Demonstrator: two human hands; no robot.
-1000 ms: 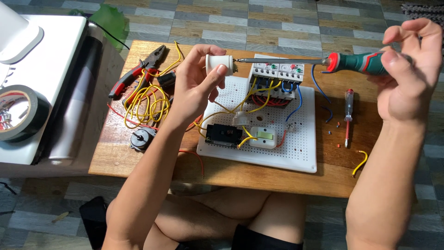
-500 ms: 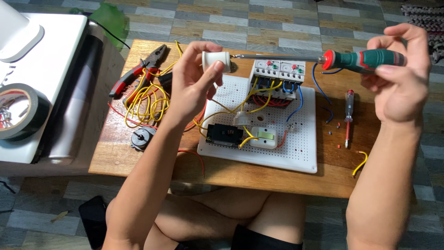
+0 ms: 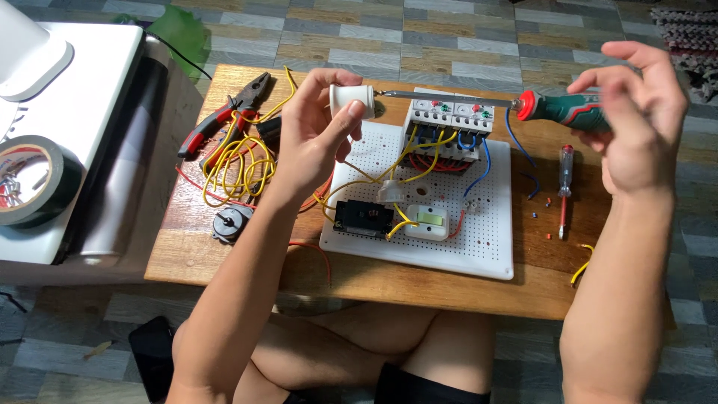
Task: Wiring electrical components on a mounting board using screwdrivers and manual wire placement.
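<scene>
My left hand holds a small white cylindrical fitting up above the wooden table. My right hand grips the green and red handle of a long screwdriver; its thin shaft runs left and its tip meets the side of the fitting. Below both lies a white perforated board with white breakers, a black socket, a small white switch and yellow, red and blue wires.
Red-handled pliers and a tangle of yellow wire lie at the table's left, with a round black part by the edge. A small red screwdriver lies at the right. A roll of black tape sits on a white unit at far left.
Both hands have shifted only slightly. The fingers of my right hand have changed their hold on the screwdriver handle, as in turning it; the tip stays at the fitting.
</scene>
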